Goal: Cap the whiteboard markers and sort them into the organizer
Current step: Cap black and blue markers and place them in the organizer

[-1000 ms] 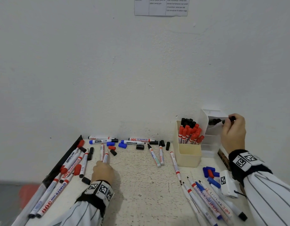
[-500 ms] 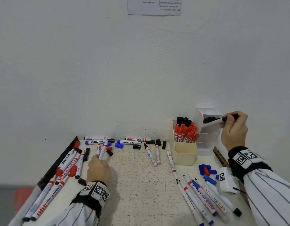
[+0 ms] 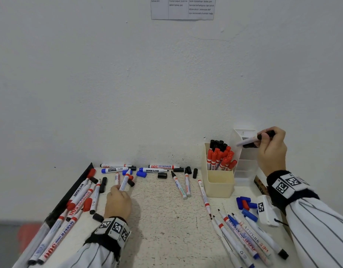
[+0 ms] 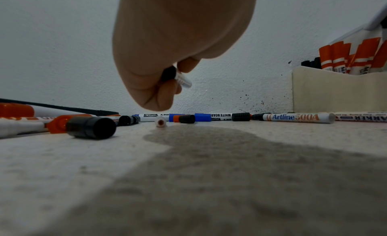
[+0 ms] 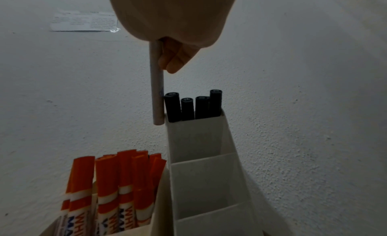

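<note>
Change since a second ago is seen at both hands. By the left hand (image 3: 118, 204) a blue-tipped marker (image 3: 125, 179) has been lifted from the clutter near the bench's back-left corner; its barrel is pinched in curled fingers (image 4: 167, 89), with what looks like a black cap tucked in the same grip. By the right hand (image 3: 272, 149) a capped black marker (image 3: 249, 140) has been brought from a near-level lie to a steeper tilt, its butt end now just at the rim of the white organizer (image 5: 199, 140), beside four black markers (image 5: 192, 107) already stood in the top compartment. It is gripped at the cap end between curled fingers and thumb; it has not been let go.

By this it is judged that one black marker is about to be filed while the next is being readied for capping. Many uncapped markers and loose caps are left on the bench.

Writing that can be read: "Artline 500A" on a barrel (image 4: 297, 118) near the back edge, "WHITE BOARD" and "MARKER 500" on others. The print on the wall sheet (image 3: 182, 7) is too small to be read.
</note>
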Motion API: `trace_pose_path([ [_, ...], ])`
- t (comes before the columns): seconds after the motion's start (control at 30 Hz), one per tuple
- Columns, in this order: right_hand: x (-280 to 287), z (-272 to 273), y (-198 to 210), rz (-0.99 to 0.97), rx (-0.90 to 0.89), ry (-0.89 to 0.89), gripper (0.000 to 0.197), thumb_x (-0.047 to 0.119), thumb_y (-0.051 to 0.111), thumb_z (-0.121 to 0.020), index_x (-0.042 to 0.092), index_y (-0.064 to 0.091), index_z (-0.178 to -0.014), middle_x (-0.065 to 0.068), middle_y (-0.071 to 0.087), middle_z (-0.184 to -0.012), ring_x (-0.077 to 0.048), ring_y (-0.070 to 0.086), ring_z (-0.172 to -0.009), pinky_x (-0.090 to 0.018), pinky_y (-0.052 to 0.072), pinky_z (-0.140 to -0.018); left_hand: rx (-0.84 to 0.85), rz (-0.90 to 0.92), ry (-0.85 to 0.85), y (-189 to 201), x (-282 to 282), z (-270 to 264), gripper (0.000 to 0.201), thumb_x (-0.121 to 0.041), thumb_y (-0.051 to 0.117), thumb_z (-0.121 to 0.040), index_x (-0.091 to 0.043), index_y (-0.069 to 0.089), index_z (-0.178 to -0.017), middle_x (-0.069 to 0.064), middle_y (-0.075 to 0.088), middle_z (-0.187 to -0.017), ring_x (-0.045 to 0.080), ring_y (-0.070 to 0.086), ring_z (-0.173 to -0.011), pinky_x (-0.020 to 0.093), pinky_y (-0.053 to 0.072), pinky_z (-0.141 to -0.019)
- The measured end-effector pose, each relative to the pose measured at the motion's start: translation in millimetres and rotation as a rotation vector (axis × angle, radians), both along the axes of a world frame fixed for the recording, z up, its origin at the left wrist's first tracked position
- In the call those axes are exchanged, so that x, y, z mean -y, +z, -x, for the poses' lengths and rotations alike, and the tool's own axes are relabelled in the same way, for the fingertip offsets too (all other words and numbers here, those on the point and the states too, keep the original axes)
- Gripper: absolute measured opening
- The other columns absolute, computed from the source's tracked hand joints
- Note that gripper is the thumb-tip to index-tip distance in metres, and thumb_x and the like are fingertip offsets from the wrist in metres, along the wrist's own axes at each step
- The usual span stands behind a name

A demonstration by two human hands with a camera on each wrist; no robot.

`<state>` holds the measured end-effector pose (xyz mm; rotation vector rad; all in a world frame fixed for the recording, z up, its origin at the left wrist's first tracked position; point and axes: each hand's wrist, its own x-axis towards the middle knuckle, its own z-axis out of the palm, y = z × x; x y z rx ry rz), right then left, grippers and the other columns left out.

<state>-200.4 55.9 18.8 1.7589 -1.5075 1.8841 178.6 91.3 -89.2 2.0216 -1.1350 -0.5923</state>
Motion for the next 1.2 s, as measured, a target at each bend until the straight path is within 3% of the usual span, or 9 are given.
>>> trace_pose_path([
  [0.1,2,-3,0,0.016,-0.002,-0.010,0.023,0.011,0.036,-0.096,-0.006,0.044,-0.109,-0.011,0.051,-0.088,-0.023,0.052,-0.077,-0.031,0.043,-0.064,0.008,-0.002,0.005,-2,1,-1,0.037,-0.017,0.032,-0.099,0.000,0.042,-0.130,0.022,0.052,-0.119,0.028,0.050,-0.097,0.038,0.039,-0.083],
  [0.2,5,1,2,0.105,0.045,-0.015,0.027,0.020,0.032,-0.095,0.000,0.043,-0.109,-0.012,0.052,-0.090,-0.022,0.053,-0.077,-0.020,0.046,-0.065,0.040,-0.022,-0.002,-4,2,-1,0.037,-0.020,0.030,-0.099,0.000,0.044,-0.127,0.021,0.052,-0.113,0.023,0.046,-0.088,0.037,0.039,-0.078],
  [0.3,4,7,10,0.178,0.108,-0.018,0.014,0.025,0.031,-0.094,0.035,0.034,-0.102,0.006,0.051,-0.086,-0.013,0.054,-0.071,-0.023,0.049,-0.067,0.045,-0.031,-0.017,-6,3,-1,0.037,-0.020,0.030,-0.100,0.001,0.045,-0.126,0.021,0.052,-0.110,0.023,0.046,-0.087,0.037,0.038,-0.078],
  [0.4,1,17,15,0.213,0.148,-0.050,0.020,0.021,0.030,-0.095,0.041,0.031,-0.100,0.016,0.046,-0.086,0.000,0.051,-0.072,-0.021,0.047,-0.068,0.053,-0.045,-0.040,-6,3,-1,0.035,-0.020,0.031,-0.099,0.001,0.046,-0.124,0.018,0.052,-0.105,0.023,0.047,-0.086,0.035,0.037,-0.075],
  [0.47,-1,24,14,0.235,0.139,-0.091,0.028,0.020,0.030,-0.096,0.048,0.032,-0.101,0.007,0.048,-0.086,-0.010,0.050,-0.072,-0.020,0.045,-0.070,0.054,-0.048,-0.042,-6,4,-1,0.034,-0.020,0.031,-0.099,0.001,0.046,-0.122,0.016,0.050,-0.101,0.023,0.047,-0.085,0.034,0.036,-0.073],
  [0.67,-3,41,2,0.124,0.140,-0.069,0.024,0.015,0.032,-0.096,-0.002,0.042,-0.111,-0.023,0.055,-0.095,-0.023,0.053,-0.080,-0.012,0.043,-0.070,0.055,-0.070,-0.064,-10,7,-3,0.034,-0.021,0.033,-0.099,-0.001,0.048,-0.122,0.016,0.054,-0.099,0.022,0.052,-0.084,0.033,0.040,-0.072],
  [0.87,-13,35,12,0.184,0.160,-0.058,0.020,0.014,0.030,-0.096,0.034,0.034,-0.098,-0.010,0.051,-0.089,-0.017,0.052,-0.068,-0.006,0.043,-0.066,0.061,-0.079,-0.072,-9,6,-2,0.036,-0.021,0.033,-0.099,0.001,0.047,-0.125,0.015,0.055,-0.098,0.022,0.053,-0.084,0.033,0.043,-0.074],
  [1.07,-18,38,-3,0.143,0.121,-0.085,0.021,0.007,0.032,-0.097,-0.009,0.039,-0.107,-0.015,0.050,-0.081,-0.023,0.049,-0.067,-0.005,0.038,-0.060,0.055,-0.059,-0.081,1,-1,4,0.036,-0.017,0.034,-0.100,0.003,0.046,-0.127,0.011,0.048,-0.095,0.019,0.045,-0.084,0.030,0.035,-0.075],
  [1.2,-12,27,-30,-0.049,0.067,-0.071,0.034,0.031,0.036,-0.092,0.001,0.046,-0.105,-0.018,0.055,-0.088,-0.026,0.055,-0.073,-0.026,0.047,-0.065,0.041,-0.066,-0.081,2,-2,3,0.036,-0.017,0.034,-0.099,0.002,0.046,-0.127,0.011,0.049,-0.095,0.019,0.047,-0.084,0.030,0.036,-0.075],
])
